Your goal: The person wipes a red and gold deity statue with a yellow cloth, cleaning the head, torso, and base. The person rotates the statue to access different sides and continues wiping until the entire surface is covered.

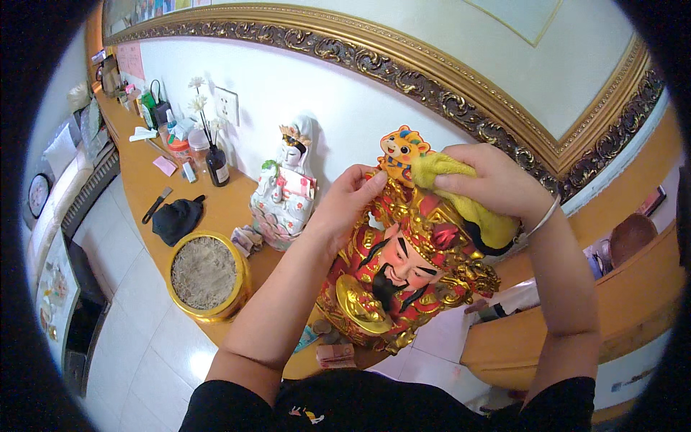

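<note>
A red and gold bearded figurine [399, 270] with a gold ingot at its chest stands before me on the wooden shelf. Behind its headdress rises a flat cartoon animal cutout [402, 151]. My left hand [356, 194] pinches at the cutout's lower left edge; whether the fingers grip the cutout or the gold ornament beside it, I cannot tell. In my right hand [480, 175] is a yellow cloth [451, 181], pressed against the cutout's right side and hanging down behind the headdress. The cloth has a dark underside.
Left of the figurine stand a white robed porcelain figurine [286, 189] and a gold pot of ash [243, 270]. Farther left lie a black cloth item [178, 218], a scraper [156, 205] and a reed diffuser bottle [217, 167]. An ornate picture frame [351, 51] borders the wall. Banknotes [334, 355] lie near the shelf edge.
</note>
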Demonstrator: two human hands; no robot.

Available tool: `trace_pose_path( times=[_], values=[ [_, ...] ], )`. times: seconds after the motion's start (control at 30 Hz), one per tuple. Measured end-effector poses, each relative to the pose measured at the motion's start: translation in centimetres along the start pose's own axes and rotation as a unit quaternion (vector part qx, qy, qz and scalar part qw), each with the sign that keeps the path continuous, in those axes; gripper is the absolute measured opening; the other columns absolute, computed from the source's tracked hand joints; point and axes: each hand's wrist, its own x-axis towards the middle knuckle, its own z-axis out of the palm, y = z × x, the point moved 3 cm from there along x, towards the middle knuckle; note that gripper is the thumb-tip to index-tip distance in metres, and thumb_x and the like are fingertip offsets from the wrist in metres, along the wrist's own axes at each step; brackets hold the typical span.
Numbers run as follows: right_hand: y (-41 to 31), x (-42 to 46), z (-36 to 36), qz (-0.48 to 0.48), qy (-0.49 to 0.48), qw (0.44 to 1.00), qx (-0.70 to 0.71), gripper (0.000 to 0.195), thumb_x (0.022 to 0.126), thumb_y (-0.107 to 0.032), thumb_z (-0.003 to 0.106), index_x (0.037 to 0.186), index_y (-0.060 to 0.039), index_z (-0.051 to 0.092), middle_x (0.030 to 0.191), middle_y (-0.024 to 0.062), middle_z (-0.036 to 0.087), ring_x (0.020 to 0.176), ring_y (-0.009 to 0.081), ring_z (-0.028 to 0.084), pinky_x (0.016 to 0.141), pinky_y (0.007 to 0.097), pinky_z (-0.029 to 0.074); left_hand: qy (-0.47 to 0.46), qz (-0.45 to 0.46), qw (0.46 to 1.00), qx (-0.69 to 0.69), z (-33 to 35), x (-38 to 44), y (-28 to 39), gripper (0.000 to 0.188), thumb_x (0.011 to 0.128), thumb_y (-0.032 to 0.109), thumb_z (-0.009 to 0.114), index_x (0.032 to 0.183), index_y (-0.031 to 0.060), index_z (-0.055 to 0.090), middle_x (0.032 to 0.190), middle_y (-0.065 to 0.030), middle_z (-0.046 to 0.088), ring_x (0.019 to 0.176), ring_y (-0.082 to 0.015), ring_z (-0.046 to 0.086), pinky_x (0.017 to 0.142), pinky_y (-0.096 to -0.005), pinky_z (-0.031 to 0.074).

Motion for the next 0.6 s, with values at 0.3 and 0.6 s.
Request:
trace_pose_path(
  times=[0.3,0.6],
  values=[
    [-1.2,1.9,-0.3,-0.130,-0.128,0.982,-0.052,0.034,0.083,-0.024,0.064,0.109,-0.0030,0.059,0.104,0.0148,0.062,0.096,0.0254,0.060,0.082,0.0347,0.047,0.015,0.015,1.000,-0.009,-0.3,-0.1,-0.4,0.029,0.093,0.026,0.059,0.107,0.0011,0.053,0.092,-0.0040,0.058,0.084,-0.0111,0.054,0.078,-0.0257,0.045],
    [-1.4,2.1,0.3,0.064,-0.109,0.991,-0.051,0.035,0.078,-0.019,0.070,0.106,-0.0027,0.059,0.100,0.0089,0.061,0.094,0.0167,0.058,0.080,0.0300,0.047,0.022,0.004,1.000,-0.013,-0.1,0.2,-0.6,0.030,0.092,0.027,0.061,0.106,0.0011,0.053,0.089,-0.0035,0.058,0.083,-0.0108,0.054,0.076,-0.0255,0.045]
  ],
)
